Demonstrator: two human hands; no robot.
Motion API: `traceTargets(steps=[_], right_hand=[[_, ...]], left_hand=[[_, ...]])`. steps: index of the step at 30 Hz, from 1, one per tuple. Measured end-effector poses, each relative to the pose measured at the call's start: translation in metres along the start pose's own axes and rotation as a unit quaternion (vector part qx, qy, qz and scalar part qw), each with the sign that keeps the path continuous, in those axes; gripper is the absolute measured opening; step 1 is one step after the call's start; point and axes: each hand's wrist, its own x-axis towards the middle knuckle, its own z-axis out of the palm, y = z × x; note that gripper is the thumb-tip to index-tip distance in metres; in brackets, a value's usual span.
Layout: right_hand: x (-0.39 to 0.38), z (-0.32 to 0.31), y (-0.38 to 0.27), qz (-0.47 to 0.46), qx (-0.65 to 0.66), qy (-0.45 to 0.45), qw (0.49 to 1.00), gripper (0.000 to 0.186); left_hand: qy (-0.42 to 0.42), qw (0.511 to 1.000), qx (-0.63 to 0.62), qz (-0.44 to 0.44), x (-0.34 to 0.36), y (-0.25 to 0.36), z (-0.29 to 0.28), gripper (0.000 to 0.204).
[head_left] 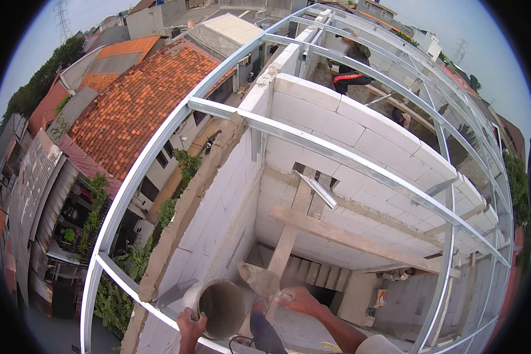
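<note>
A round bucket [242, 312] with a grey, cement-stained inside stands at the lower middle, on or beside the wall top. My left hand [192, 324] is closed on its left rim. My right hand [295, 301], reaching in from the lower right, grips a trowel [258, 279] by its handle. The trowel's broad, mortar-smeared blade points up and left, just right of the bucket and apart from its rim. Part of my dark-clad leg [264, 333] shows between the bucket and my right forearm. How much the bucket holds is hard to tell.
Silvery metal framing [348, 156] arches around me. A deep drop between white block walls [336, 118] lies ahead, crossed by wooden planks [348, 236], with stairs [310, 272] below. Another person [354, 56] is at the far right. Tiled roofs [153, 100] lie beyond the left wall.
</note>
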Motion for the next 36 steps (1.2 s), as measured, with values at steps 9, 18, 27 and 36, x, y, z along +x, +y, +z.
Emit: traceTargets(steps=[9, 18, 27, 36], right_hand=[[0.093, -0.049, 0.005, 0.007, 0.022, 0.057, 0.998, 0.043], [0.210, -0.174, -0.104, -0.034, 0.017, 0.097, 0.995, 0.038], [0.370, -0.306, -0.213, -0.115, -0.104, 0.217, 0.964, 0.032], [0.451, -0.324, -0.255, -0.130, -0.496, 0.370, 0.775, 0.032]], left_hand=[[-0.022, 1.000, 0.023, 0.001, -0.005, -0.016, -0.004, 0.035], [0.030, 0.995, 0.095, 0.006, -0.009, -0.039, 0.013, 0.042], [-0.004, 0.995, 0.104, 0.011, -0.004, -0.039, 0.012, 0.040], [0.009, 0.990, 0.131, -0.045, -0.003, -0.012, 0.003, 0.036]])
